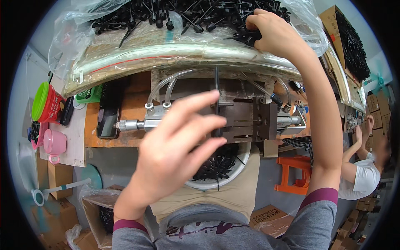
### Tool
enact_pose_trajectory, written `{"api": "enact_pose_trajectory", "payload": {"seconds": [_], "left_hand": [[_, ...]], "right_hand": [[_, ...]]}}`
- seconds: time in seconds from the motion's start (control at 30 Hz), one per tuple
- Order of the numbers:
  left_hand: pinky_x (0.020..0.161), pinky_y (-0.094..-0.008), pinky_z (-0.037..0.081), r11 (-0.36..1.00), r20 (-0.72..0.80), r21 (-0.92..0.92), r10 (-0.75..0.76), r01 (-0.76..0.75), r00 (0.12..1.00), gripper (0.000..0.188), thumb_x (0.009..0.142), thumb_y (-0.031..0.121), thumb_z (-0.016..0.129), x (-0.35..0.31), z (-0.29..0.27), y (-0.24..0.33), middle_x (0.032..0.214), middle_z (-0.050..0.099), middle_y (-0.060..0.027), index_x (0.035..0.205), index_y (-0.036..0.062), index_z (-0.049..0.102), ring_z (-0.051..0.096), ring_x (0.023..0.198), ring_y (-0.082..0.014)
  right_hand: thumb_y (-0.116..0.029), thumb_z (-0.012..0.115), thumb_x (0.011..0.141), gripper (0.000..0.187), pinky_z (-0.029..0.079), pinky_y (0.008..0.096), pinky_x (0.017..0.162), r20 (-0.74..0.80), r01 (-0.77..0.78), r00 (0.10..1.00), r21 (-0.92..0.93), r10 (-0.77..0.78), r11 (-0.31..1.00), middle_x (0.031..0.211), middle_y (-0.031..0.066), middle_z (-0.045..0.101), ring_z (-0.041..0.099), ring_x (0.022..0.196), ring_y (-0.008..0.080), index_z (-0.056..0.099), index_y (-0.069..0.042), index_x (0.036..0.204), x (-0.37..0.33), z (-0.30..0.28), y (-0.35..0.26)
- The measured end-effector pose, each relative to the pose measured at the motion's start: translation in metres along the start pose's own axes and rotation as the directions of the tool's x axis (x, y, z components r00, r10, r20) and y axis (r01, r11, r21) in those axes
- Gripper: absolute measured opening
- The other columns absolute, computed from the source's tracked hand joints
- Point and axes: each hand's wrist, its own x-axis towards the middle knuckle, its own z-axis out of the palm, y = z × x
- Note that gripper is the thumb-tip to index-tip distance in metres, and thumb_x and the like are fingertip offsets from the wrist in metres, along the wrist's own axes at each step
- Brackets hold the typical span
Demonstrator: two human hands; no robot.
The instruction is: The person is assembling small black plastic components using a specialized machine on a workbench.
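Note:
My left hand is over the near side of a metal clamping fixture. Its thumb and bent fingers close around a thin black stemmed plastic part, which points away from me, with the fingers covering some of it. Farther off to the right, my right hand reaches into a heap of similar black stemmed parts on clear plastic sheeting. Its thumb and forefinger are apart among the pieces, and none is plainly gripped. Below the fixture, a round white-rimmed container with more black parts sits at my lap.
Clear air tubes run to cylinders on both sides of the fixture. A black phone lies on the bench's left, near a pink cup and a red-and-green bucket. An orange stool stands right; a co-worker sits beyond.

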Motion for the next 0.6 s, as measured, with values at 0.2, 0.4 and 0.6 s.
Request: {"api": "enact_pose_trajectory", "payload": {"seconds": [0.2,0.4,0.6], "left_hand": [[0.071,-0.0302,0.057,0.997,0.08,-0.06,-0.039,0.044,0.996,0.032,0.072,-0.001,0.083,-0.038,0.028,0.001,0.13,0.062,-0.0184,0.101,-0.0021,0.07,0.068,0.081,-0.0189],[0.068,-0.0289,0.056,0.98,0.06,0.199,0.002,-0.014,0.998,0.027,0.073,0.007,0.081,-0.054,0.053,-0.007,0.13,0.064,-0.0152,0.096,0.0007,0.07,0.068,0.08,-0.0207],[0.068,-0.0294,0.055,0.941,0.069,0.336,0.025,-0.047,0.997,0.027,0.072,0.009,0.08,-0.061,0.067,-0.015,0.129,0.065,-0.0157,0.095,0.0009,0.069,0.067,0.076,-0.0197]], "right_hand": [[-0.006,0.076,0.067,0.036,0.051,0.039,0.09,-0.052,0.13,0.99,0.034,-0.128,0.991,0.104,0.0124,0.065,0.062,0.102,0.0325,0.065,0.0,0.101,0.004,-0.006,-0.008],[-0.004,0.073,0.07,0.036,0.053,0.0399,0.089,0.0,0.109,0.994,0.193,-0.112,0.975,0.099,0.02,0.071,0.068,0.098,0.0345,0.065,0.002,0.105,0.015,-0.012,-0.024],[-0.008,0.073,0.078,0.022,0.053,0.0383,0.079,-0.073,0.086,0.995,0.179,-0.074,0.98,0.088,0.0161,0.072,0.07,0.083,0.0292,0.07,-0.002,0.099,0.01,-0.012,-0.029]]}}
